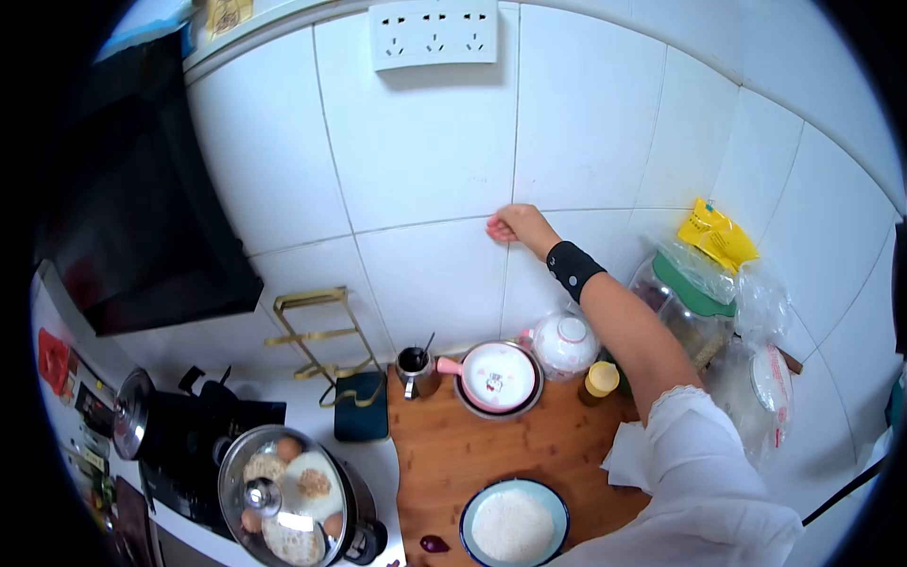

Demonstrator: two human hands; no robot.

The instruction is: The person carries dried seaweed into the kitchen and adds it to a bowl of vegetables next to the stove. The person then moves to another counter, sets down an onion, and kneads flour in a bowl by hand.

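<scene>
My right hand (pixel 521 227) is raised in front of the white tiled wall, above the back of the wooden counter. Its fingers are curled in, and no object shows in them. A black band (pixel 573 268) wraps the wrist. Below the hand, a white pan with a pink handle (pixel 498 376) rests in a round metal-rimmed dish. Beside it, a white bowl (pixel 564 345) lies upside down. A blue-rimmed bowl of white powder (pixel 513 523) stands at the front of the counter. My left hand is out of view.
A glass-lidded pan (pixel 283 506) with eggs and flat breads stands at the left, near the black stove (pixel 194 444). A gold rack (pixel 316 345), metal cup (pixel 416 371), yellow-lidded jar (pixel 601 380) and green-lidded container (pixel 694 288) line the wall. A socket strip (pixel 434 34) hangs above.
</scene>
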